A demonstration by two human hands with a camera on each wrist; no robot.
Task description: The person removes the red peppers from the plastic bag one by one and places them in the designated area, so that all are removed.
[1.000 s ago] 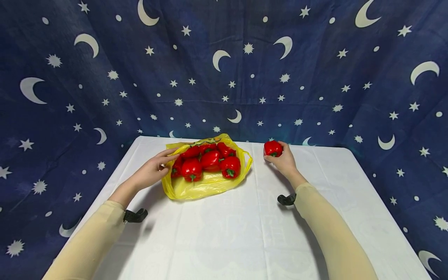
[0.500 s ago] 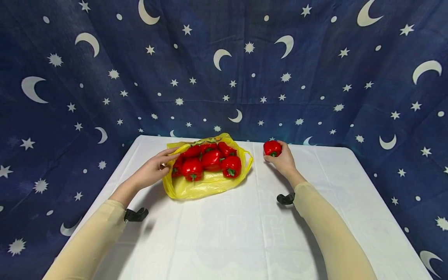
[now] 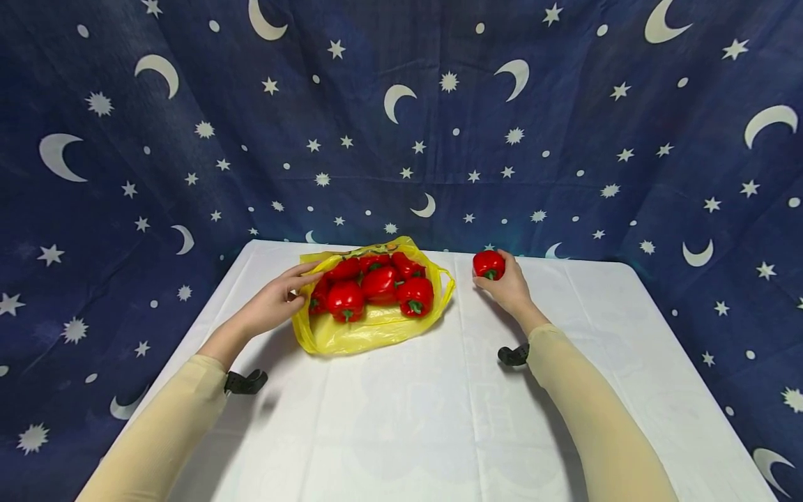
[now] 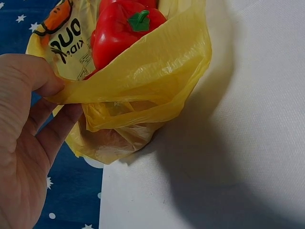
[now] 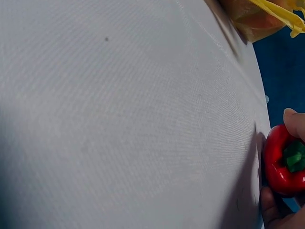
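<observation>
Peppers in bag: several glossy red plastic bell peppers [image 3: 376, 286] lie heaped in a crumpled yellow plastic carrier bag [image 3: 351, 335] on the white cloth-covered table [image 3: 408, 418], at about 11 o'clock from the table's middle.
Left hand: the left hand [image 3: 272, 303] sits at the bag's 9 o'clock edge; in the left wrist view the thumb and fingers [image 4: 52, 129] pinch a fold of the yellow film, drawing the bag mouth open.
Right hand: the right hand [image 3: 509, 287] lies at 3 o'clock of the bag, well apart from it, fingers curled round a single small red bell pepper [image 3: 488, 265]; the right wrist view shows this pepper [image 5: 282, 160] with its green stem turned towards the palm, and it appears to touch the cloth.
Key relation: the held pepper lies at 3 o'clock of the bag mouth, so the right hand is much the nearer to it; the bag opening faces 3 o'clock to 5 o'clock, with one handle loop [image 3: 447, 282] on that side.
Long axis: the pepper is squat, its stem axis lying roughly level.
Backdrop: dark blue cloth printed with white moons and stars [image 3: 401, 125] hangs behind and beside the table.
</observation>
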